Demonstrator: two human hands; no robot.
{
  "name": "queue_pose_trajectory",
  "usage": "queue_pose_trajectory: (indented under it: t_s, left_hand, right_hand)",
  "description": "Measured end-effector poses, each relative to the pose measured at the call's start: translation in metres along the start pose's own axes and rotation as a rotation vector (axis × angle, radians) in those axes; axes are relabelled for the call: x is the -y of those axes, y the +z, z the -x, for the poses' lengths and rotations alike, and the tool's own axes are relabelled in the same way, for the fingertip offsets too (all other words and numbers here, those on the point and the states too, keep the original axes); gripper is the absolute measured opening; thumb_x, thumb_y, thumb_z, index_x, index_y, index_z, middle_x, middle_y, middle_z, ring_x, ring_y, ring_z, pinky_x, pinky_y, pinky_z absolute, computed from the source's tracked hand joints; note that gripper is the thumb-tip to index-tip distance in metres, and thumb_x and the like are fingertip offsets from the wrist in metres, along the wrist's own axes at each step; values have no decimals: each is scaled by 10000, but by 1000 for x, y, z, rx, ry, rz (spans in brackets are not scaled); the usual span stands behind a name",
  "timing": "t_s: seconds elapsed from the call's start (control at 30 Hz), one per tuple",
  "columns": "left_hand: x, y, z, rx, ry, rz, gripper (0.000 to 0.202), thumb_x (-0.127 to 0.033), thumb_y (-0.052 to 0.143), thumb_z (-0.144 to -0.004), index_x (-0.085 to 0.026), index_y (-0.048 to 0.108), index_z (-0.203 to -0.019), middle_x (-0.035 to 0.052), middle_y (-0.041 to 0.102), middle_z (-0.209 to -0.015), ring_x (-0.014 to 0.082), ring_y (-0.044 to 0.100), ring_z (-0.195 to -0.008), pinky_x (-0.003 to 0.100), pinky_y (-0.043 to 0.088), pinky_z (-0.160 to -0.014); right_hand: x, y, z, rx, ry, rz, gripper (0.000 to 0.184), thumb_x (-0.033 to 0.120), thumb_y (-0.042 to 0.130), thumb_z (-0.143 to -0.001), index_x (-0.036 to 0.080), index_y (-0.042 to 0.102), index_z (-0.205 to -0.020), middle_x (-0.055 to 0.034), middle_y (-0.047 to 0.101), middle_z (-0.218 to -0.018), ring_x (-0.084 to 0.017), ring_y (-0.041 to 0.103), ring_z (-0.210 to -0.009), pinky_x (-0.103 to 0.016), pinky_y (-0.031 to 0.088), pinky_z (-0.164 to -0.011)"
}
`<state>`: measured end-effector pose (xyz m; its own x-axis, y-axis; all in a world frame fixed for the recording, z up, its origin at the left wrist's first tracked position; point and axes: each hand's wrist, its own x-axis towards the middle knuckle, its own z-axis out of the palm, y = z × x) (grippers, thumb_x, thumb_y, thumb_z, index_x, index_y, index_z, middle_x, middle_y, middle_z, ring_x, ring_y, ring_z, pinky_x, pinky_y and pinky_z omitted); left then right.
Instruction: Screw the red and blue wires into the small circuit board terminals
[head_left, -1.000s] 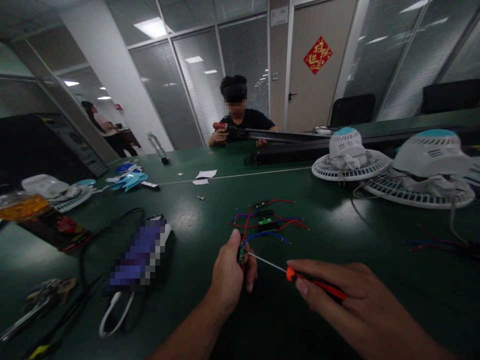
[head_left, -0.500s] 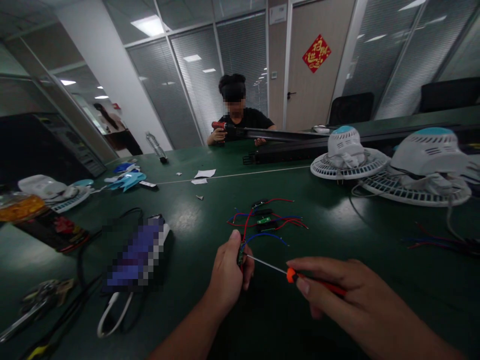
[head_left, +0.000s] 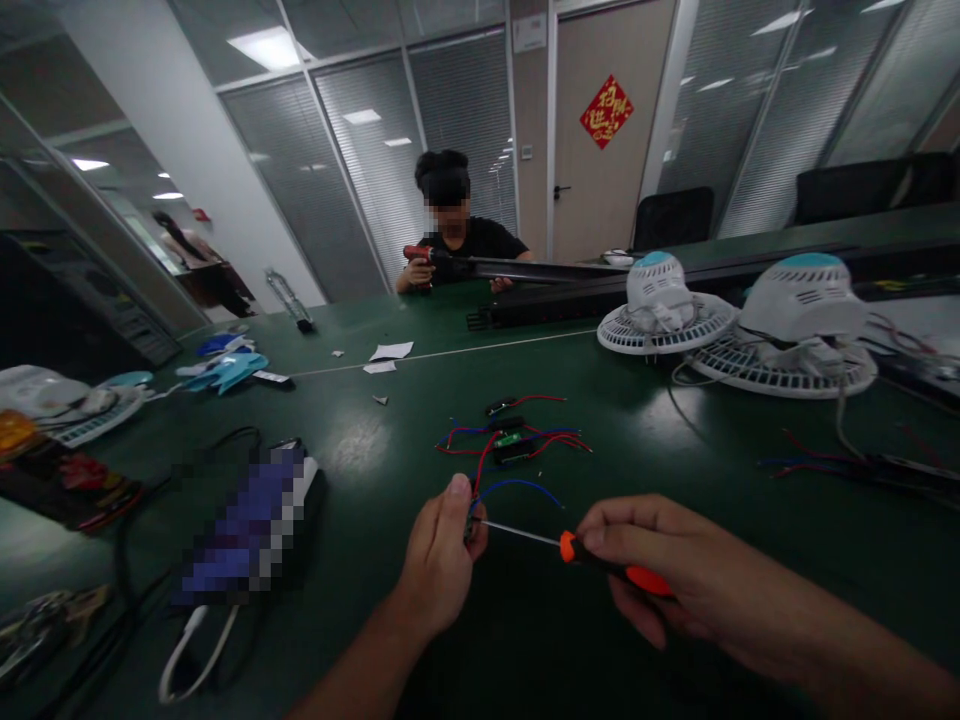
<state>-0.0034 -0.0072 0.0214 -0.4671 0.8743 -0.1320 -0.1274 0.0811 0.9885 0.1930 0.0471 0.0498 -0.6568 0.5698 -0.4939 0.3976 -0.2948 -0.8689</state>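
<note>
Between the thumb and fingers of my left hand [head_left: 441, 550] is a small green circuit board [head_left: 471, 520], mostly covered by them. A red wire [head_left: 480, 468] and a blue wire [head_left: 517, 483] run from it. My right hand [head_left: 660, 560] grips a screwdriver [head_left: 568, 546] with an orange and black handle. Its thin shaft points left and the tip meets the board's edge; the exact contact spot is too small to make out. Just beyond my left hand, several more small circuit boards [head_left: 513, 446] with red and blue wires lie on the green table [head_left: 360, 570].
White fan-like housings [head_left: 806, 300] stand at the right, with loose wires [head_left: 810, 465] before them. On the left are a drink bottle [head_left: 60, 480], a pixelated device [head_left: 247, 530] with a white cable, and keys [head_left: 45, 630]. Across the table a person [head_left: 454, 230] holds a red tool.
The whole view has shifted a little, so things sit further left. My right hand's grip on the screwdriver has turned, showing more of the orange handle. The board stays in my left hand.
</note>
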Motion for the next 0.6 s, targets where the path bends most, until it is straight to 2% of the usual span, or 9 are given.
queue_pose_trajectory:
  t_s: [0.27, 0.4, 0.47, 0.6]
  left_hand:
    - [11, -3, -1, 16, 10, -61, 581, -735, 621, -647, -161, 574, -569, -17, 489, -549, 123, 456, -527, 228, 419, -487]
    - [18, -5, -4, 19, 42, -119, 604, -757, 525, -712, -170, 573, -574, -8, 490, -554, 136, 463, -535, 245, 387, -497]
    - [21, -6, -5, 80, 67, -184, 615, -734, 450, -783, -180, 544, -534, -13, 460, -524, 132, 438, -517, 254, 373, -515]
    - [25, -8, -7, 67, 121, -250, 610, -678, 385, -859, -184, 548, -539, 0, 475, -533, 143, 457, -547, 262, 370, -548]
  right_hand:
    - [4, -3, 4, -25, -158, 210, 266, 401, 463, -925, 204, 622, -842, 53, 521, -493, -75, 352, -452, -225, 245, -474]
    - [-1, -3, 1, -60, -177, 316, 328, 465, 421, -932, 223, 625, -845, 43, 540, -498, -95, 409, -468, -236, 291, -489]
    - [-5, -4, -1, -93, -156, 407, 432, 541, 357, -928, 230, 608, -765, 17, 580, -525, -115, 470, -510, -249, 337, -520]
    - [-6, -6, -2, -60, -143, 485, 517, 640, 314, -881, 225, 526, -657, 1, 556, -514, -129, 466, -509, -286, 366, -558]
